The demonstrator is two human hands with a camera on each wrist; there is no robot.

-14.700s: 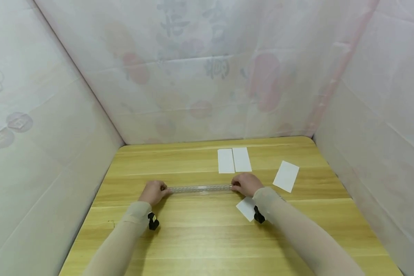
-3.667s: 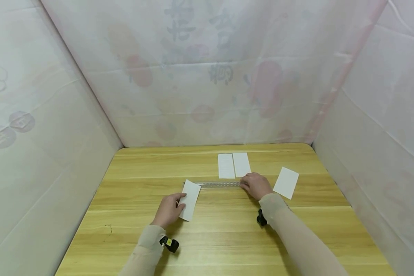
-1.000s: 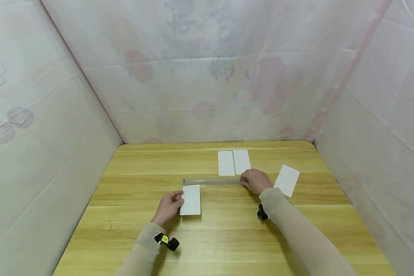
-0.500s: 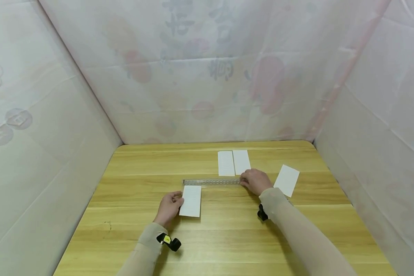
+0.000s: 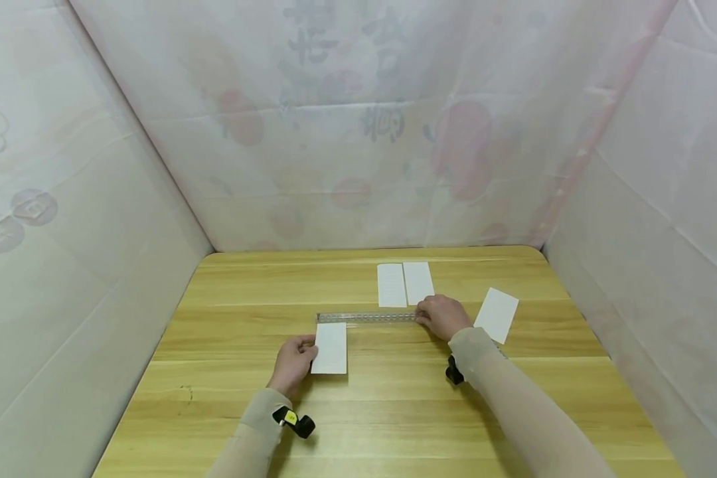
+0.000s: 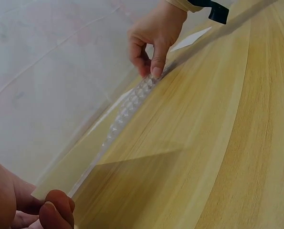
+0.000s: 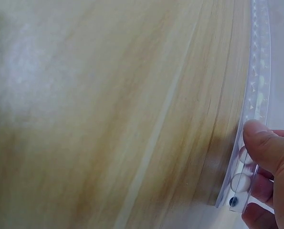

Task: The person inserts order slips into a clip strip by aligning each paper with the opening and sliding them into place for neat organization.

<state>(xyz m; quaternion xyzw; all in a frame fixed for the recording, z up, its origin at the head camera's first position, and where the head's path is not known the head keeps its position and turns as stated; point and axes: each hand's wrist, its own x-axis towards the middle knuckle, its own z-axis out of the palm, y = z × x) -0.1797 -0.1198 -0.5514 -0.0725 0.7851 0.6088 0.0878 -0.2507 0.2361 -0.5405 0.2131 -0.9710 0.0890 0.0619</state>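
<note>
My left hand (image 5: 293,364) pinches the left edge of a white card (image 5: 330,348) between thumb and fingers. The card stands just below the left end of a clear plastic ruler (image 5: 367,318) in the head view, its top edge close to the ruler. Whether they touch cannot be told. A shadow lies on the wood beside the card in the left wrist view. My right hand (image 5: 445,317) pinches the ruler's right end, thumb (image 7: 261,138) on top. Round holes and a black dot show there in the right wrist view.
Two white cards (image 5: 391,285) lie side by side behind the ruler, near my right hand. Another card (image 5: 497,315) lies askew at the right. Printed cloth walls (image 5: 346,166) close in the wooden table (image 5: 239,285) at the back and sides.
Earlier both hands held the ruler. Since then the left hand has taken a card, moved it off the ruler's left end and straightened it. The right hand stays on the ruler.
</note>
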